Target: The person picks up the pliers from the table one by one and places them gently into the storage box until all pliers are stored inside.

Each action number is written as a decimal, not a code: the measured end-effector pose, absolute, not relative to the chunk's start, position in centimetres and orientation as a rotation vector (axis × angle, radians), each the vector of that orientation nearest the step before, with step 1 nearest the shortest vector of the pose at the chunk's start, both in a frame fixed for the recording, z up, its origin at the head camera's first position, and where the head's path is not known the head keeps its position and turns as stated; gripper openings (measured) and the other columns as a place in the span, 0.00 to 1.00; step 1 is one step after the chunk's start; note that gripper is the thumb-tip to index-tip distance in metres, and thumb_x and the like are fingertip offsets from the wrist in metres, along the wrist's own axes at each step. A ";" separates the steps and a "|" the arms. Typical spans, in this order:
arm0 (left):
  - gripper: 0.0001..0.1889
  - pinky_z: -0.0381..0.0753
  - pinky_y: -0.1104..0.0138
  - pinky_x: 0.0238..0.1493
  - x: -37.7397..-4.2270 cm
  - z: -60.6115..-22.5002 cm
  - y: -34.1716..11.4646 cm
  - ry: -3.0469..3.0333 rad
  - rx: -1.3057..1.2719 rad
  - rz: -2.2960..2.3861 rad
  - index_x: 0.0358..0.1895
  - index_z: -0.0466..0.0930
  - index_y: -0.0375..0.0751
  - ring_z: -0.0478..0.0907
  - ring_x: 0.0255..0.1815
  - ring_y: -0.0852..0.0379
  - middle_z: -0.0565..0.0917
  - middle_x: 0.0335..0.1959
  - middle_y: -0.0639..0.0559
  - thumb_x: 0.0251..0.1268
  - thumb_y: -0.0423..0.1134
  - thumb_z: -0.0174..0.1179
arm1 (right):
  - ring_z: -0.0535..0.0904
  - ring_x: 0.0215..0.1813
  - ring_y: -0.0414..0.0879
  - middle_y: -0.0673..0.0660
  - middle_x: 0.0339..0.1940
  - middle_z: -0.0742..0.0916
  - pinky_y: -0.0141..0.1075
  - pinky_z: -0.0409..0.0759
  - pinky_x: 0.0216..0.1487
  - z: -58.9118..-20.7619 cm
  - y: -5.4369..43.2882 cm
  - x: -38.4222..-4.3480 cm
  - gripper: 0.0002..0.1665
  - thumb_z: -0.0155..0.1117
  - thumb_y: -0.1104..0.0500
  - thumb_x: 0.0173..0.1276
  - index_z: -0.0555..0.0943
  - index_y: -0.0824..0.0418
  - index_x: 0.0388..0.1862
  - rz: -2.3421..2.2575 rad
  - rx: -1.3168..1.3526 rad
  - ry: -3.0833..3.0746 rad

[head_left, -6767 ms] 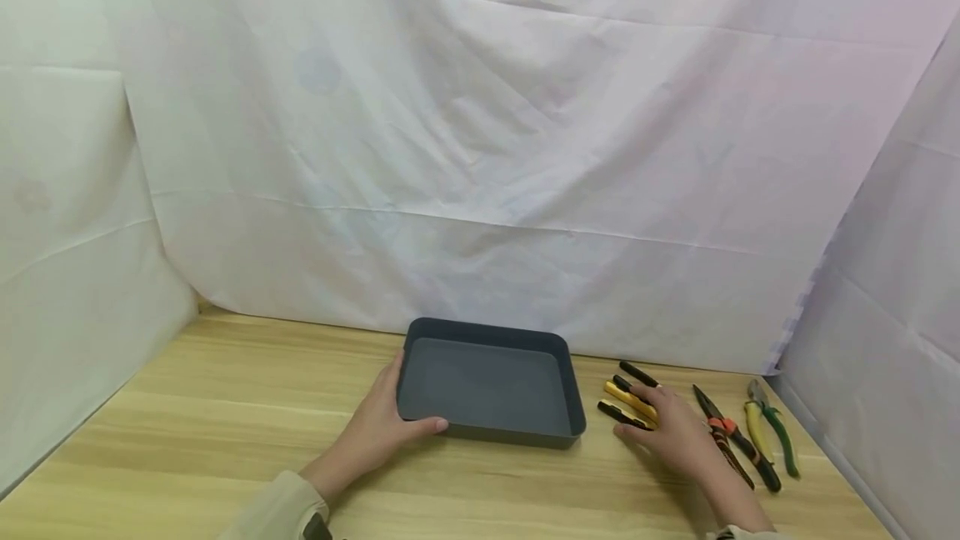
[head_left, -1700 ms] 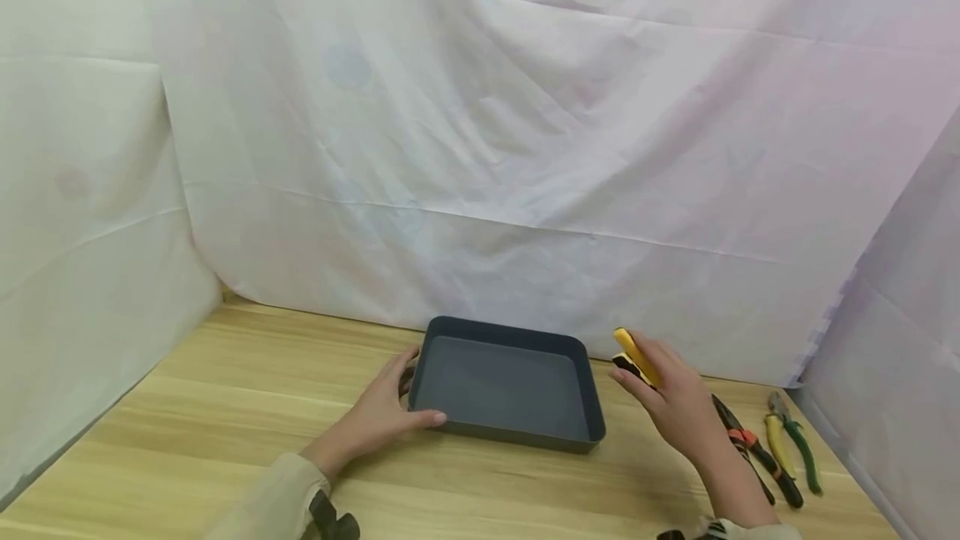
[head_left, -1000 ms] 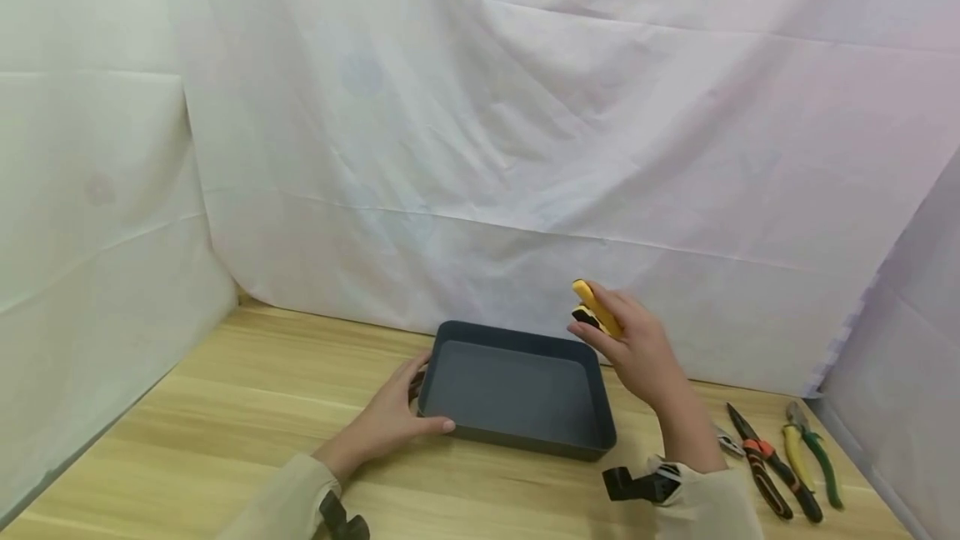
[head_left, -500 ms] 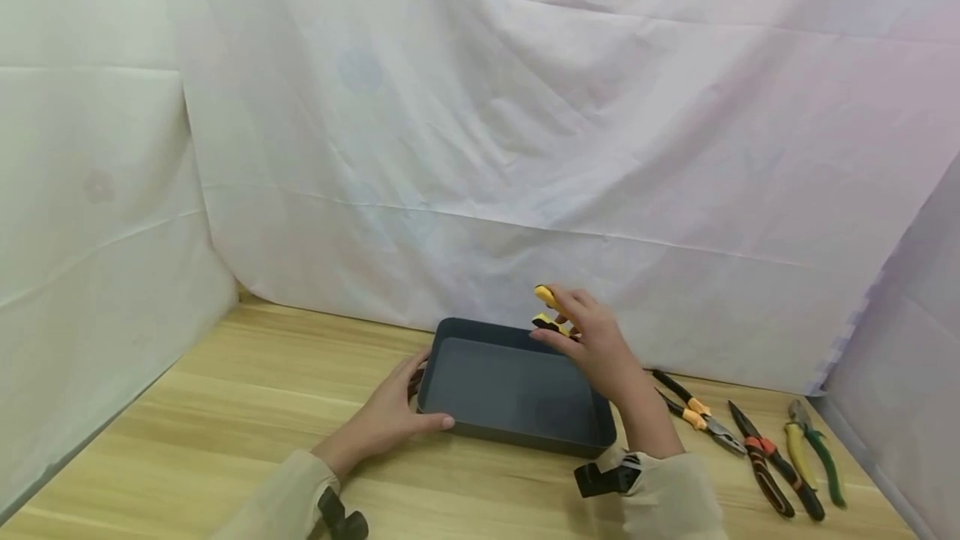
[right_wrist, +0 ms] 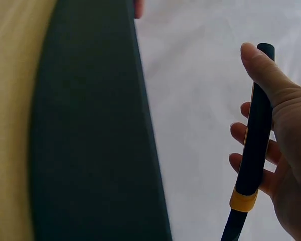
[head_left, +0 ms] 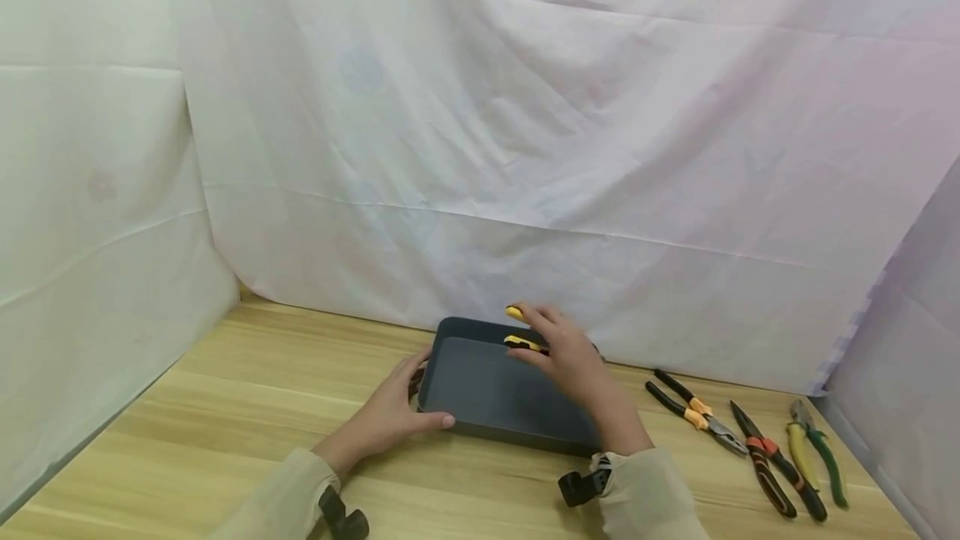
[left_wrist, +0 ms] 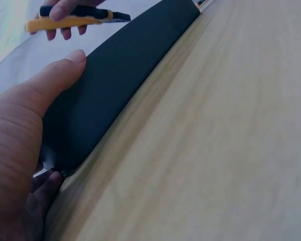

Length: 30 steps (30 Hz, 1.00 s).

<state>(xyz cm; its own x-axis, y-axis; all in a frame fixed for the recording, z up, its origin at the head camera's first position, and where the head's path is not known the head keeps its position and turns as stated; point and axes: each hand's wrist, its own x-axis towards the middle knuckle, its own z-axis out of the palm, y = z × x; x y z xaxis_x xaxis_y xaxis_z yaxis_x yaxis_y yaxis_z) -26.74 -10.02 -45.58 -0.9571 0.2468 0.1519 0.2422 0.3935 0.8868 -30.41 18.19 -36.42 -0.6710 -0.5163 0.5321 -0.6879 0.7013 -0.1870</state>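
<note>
A shallow dark grey tray (head_left: 495, 397) lies on the wooden table. My left hand (head_left: 386, 422) grips its left end, thumb on the front rim and fingers round the side. Over the tray's right half, my right hand (head_left: 576, 363) holds pliers (right_wrist: 256, 135) with yellow and black handles, spread apart. In the head view the hand hides most of the pliers (head_left: 527, 344). The left wrist view shows the pliers (left_wrist: 72, 21) raised above the tray's rim, their metal tip pointing away from the handle ends.
Right of the tray lie long-nose pliers (head_left: 696, 415) with black and orange handles, pliers (head_left: 776, 461) with red and black handles, and pliers (head_left: 816, 452) with yellow and green handles. White cloth (head_left: 480, 148) hangs behind the table and at both sides.
My right hand has lifted the yellow-and-black pliers from the table and carried them left over the tray, now lowering. The black-and-orange pliers have come into full view. My left hand stays on the tray.
</note>
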 end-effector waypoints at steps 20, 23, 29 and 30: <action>0.58 0.70 0.46 0.74 -26.8 -45.6 -10.0 2.621 0.443 1.657 0.81 0.53 0.42 0.68 0.75 0.38 0.62 0.79 0.39 0.50 0.52 0.79 | 0.84 0.48 0.49 0.55 0.58 0.83 0.44 0.86 0.48 -39.3 16.7 -30.8 0.41 0.73 0.45 0.62 0.74 0.53 0.73 0.353 0.950 -2.542; 0.58 0.70 0.46 0.74 -26.8 -45.6 -10.0 2.618 0.446 1.661 0.81 0.53 0.43 0.67 0.75 0.38 0.62 0.79 0.40 0.50 0.52 0.79 | 0.84 0.49 0.48 0.55 0.58 0.83 0.44 0.85 0.48 -39.5 16.8 -30.8 0.41 0.72 0.44 0.63 0.74 0.53 0.73 0.351 0.928 -2.581; 0.58 0.70 0.46 0.74 -26.9 -45.6 -10.0 2.624 0.447 1.650 0.81 0.52 0.44 0.68 0.75 0.38 0.62 0.79 0.40 0.49 0.53 0.79 | 0.83 0.46 0.47 0.56 0.57 0.83 0.43 0.85 0.46 -39.9 16.9 -31.1 0.41 0.72 0.42 0.63 0.74 0.53 0.73 0.336 0.901 -2.608; 0.58 0.70 0.46 0.74 -26.9 -45.6 -10.0 2.628 0.445 1.644 0.81 0.52 0.44 0.68 0.75 0.38 0.62 0.79 0.40 0.49 0.53 0.79 | 0.83 0.46 0.47 0.56 0.57 0.83 0.43 0.85 0.46 -39.9 16.9 -31.1 0.41 0.72 0.42 0.63 0.74 0.53 0.73 0.342 0.897 -2.612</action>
<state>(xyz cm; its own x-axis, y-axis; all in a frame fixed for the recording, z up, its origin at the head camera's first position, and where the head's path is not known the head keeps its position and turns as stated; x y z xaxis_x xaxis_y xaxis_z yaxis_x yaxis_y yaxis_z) -26.93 -9.99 -45.63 -0.9595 0.2438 0.1410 0.2334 0.4084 0.8825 -31.10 16.93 -39.94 -0.7351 -0.5430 0.4059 -0.6291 0.7695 -0.1101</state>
